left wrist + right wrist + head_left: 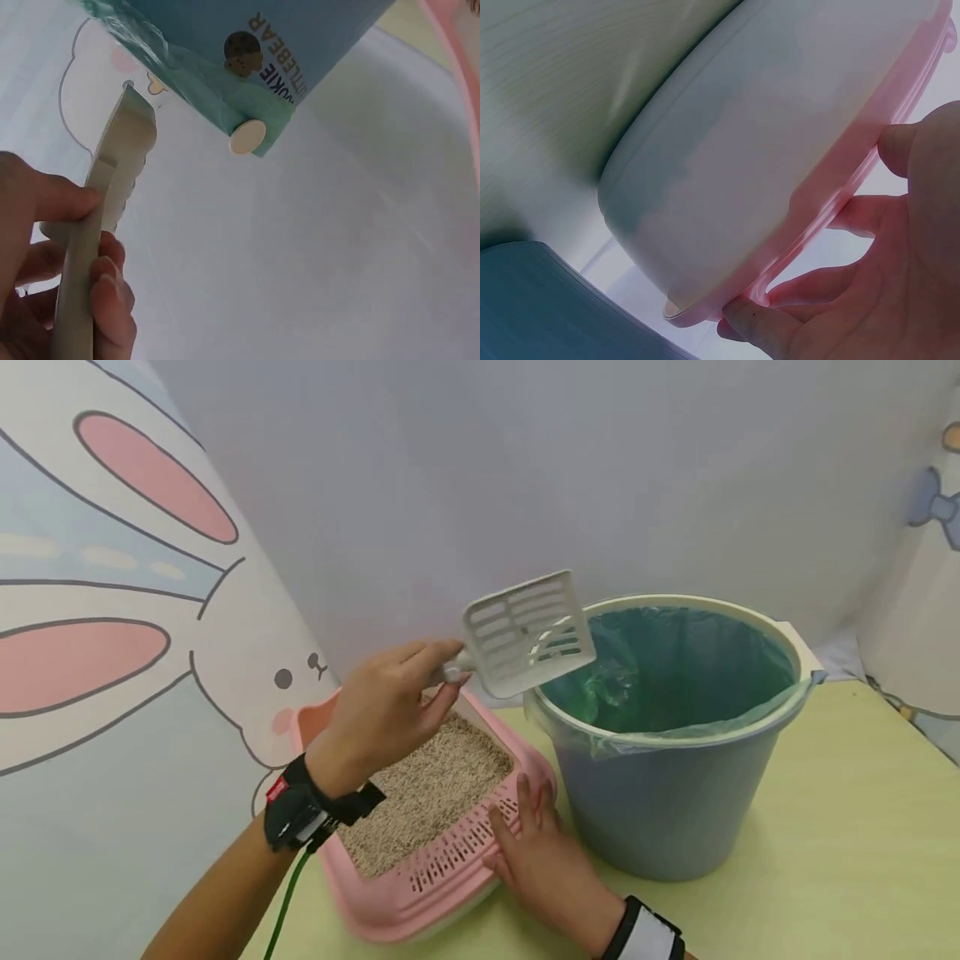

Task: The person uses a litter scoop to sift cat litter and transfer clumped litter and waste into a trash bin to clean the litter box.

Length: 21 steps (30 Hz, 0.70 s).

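Observation:
In the head view my left hand (390,702) grips the handle of a slotted litter scoop (517,672), raised above the litter box between box and bin. The left wrist view shows thumb and fingers wrapped about the pale scoop handle (79,277). My right hand (551,868) rests on the pink rim (457,852) of the litter box at its near right corner, fingers spread. From the right wrist, the fingers (817,289) lie along that rim and the white base (727,172) shows below. Tan granular litter (427,793) fills the box, partly hidden by my left hand.
Just right of the box stands a blue-grey bin (660,810) with a pale rim and a green plastic liner (697,685) folded over it. Both stand on a yellow-green table (847,827). Behind hangs a pale backdrop, with a cartoon rabbit (247,660) on the left.

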Each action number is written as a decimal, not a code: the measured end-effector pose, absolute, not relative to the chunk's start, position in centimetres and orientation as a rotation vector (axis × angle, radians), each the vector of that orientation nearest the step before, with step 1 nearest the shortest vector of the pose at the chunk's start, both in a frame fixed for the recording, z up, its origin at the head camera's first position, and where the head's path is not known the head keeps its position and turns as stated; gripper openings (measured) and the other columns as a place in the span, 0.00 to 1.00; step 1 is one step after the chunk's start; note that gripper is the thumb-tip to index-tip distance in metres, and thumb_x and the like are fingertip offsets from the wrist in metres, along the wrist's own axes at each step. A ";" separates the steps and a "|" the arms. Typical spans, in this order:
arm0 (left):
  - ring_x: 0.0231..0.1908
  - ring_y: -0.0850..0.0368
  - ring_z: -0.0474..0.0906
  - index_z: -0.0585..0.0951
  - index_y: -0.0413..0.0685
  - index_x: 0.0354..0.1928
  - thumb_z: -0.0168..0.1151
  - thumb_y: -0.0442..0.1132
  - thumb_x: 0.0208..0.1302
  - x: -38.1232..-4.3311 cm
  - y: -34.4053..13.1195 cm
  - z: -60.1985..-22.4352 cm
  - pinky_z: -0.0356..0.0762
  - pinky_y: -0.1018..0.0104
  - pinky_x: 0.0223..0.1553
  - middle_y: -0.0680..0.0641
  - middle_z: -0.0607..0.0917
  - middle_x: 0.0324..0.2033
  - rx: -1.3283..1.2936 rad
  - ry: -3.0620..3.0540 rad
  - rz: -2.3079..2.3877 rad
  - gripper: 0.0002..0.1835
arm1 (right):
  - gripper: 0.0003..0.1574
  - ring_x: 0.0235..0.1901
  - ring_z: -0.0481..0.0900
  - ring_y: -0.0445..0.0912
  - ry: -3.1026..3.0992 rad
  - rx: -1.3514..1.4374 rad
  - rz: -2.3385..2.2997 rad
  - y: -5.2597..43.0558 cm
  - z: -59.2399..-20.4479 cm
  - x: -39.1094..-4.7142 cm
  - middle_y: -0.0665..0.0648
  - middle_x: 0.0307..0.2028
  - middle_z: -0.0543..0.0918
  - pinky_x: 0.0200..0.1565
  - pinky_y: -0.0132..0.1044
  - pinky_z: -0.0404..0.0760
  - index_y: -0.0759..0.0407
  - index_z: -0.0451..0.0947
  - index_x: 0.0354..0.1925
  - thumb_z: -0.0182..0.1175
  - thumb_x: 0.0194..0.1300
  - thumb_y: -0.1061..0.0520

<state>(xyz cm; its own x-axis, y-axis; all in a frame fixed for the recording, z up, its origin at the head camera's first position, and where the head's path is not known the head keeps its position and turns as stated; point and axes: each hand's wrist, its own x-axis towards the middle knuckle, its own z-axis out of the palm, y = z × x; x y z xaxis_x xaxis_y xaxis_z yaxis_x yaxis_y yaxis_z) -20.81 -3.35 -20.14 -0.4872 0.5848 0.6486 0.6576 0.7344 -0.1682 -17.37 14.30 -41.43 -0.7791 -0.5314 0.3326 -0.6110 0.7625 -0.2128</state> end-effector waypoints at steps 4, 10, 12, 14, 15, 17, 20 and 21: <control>0.23 0.65 0.74 0.84 0.49 0.62 0.66 0.44 0.74 -18.1 -7.0 -22.1 0.69 0.69 0.26 0.54 0.87 0.30 -0.745 -2.428 -0.223 0.18 | 0.36 0.71 0.63 0.84 -2.689 0.898 0.456 14.4 -41.1 -17.4 0.84 0.75 0.59 0.50 0.53 0.88 0.55 0.74 0.73 0.58 0.78 0.38; 0.18 0.68 0.63 0.86 0.52 0.58 0.64 0.49 0.75 -15.6 -12.4 -27.4 0.65 0.70 0.26 0.60 0.73 0.17 -0.360 -2.736 -0.331 0.16 | 0.35 0.71 0.63 0.83 -2.703 0.883 0.520 14.7 -41.2 -17.7 0.83 0.75 0.60 0.48 0.56 0.88 0.53 0.75 0.72 0.60 0.77 0.39; 0.16 0.66 0.61 0.85 0.51 0.59 0.63 0.51 0.76 -14.9 -14.0 -28.6 0.63 0.69 0.22 0.58 0.69 0.15 -0.188 -2.839 -0.411 0.18 | 0.34 0.71 0.63 0.83 -2.712 0.881 0.526 14.8 -41.2 -17.8 0.82 0.76 0.59 0.46 0.56 0.88 0.52 0.74 0.73 0.60 0.77 0.39; 0.16 0.64 0.64 0.85 0.50 0.60 0.64 0.51 0.75 -14.1 -15.3 -29.7 0.64 0.68 0.21 0.56 0.73 0.16 -0.044 -2.909 -0.468 0.19 | 0.34 0.72 0.62 0.82 -2.725 0.881 0.530 14.9 -41.1 -17.8 0.81 0.77 0.59 0.45 0.56 0.88 0.51 0.74 0.73 0.60 0.76 0.39; 0.17 0.63 0.65 0.84 0.49 0.60 0.65 0.52 0.74 -13.7 -15.9 -30.2 0.64 0.68 0.21 0.55 0.75 0.18 0.029 -2.945 -0.486 0.21 | 0.34 0.72 0.62 0.82 -2.730 0.886 0.535 14.9 -41.0 -17.8 0.81 0.77 0.58 0.47 0.57 0.88 0.51 0.74 0.73 0.60 0.76 0.39; 0.19 0.61 0.68 0.84 0.47 0.58 0.66 0.53 0.73 -13.0 -16.9 -31.3 0.66 0.66 0.22 0.53 0.80 0.22 0.145 -2.996 -0.525 0.21 | 0.34 0.72 0.62 0.82 -2.740 0.888 0.543 15.0 -40.9 -17.9 0.80 0.77 0.59 0.46 0.58 0.88 0.50 0.74 0.73 0.60 0.77 0.39; 0.23 0.59 0.72 0.84 0.45 0.53 0.69 0.53 0.70 -12.2 -17.9 -32.7 0.68 0.65 0.25 0.52 0.86 0.30 0.249 -3.014 -0.531 0.20 | 0.34 0.74 0.60 0.80 -2.760 0.894 0.600 15.3 -40.7 -18.2 0.78 0.78 0.58 0.48 0.59 0.87 0.49 0.74 0.73 0.59 0.77 0.38; 0.24 0.59 0.73 0.83 0.46 0.51 0.70 0.53 0.70 -12.0 -18.1 -33.1 0.68 0.64 0.26 0.52 0.86 0.31 0.273 -3.012 -0.534 0.20 | 0.34 0.75 0.59 0.79 -2.767 0.895 0.632 15.4 -40.7 -18.3 0.77 0.78 0.58 0.51 0.60 0.86 0.49 0.74 0.73 0.59 0.77 0.37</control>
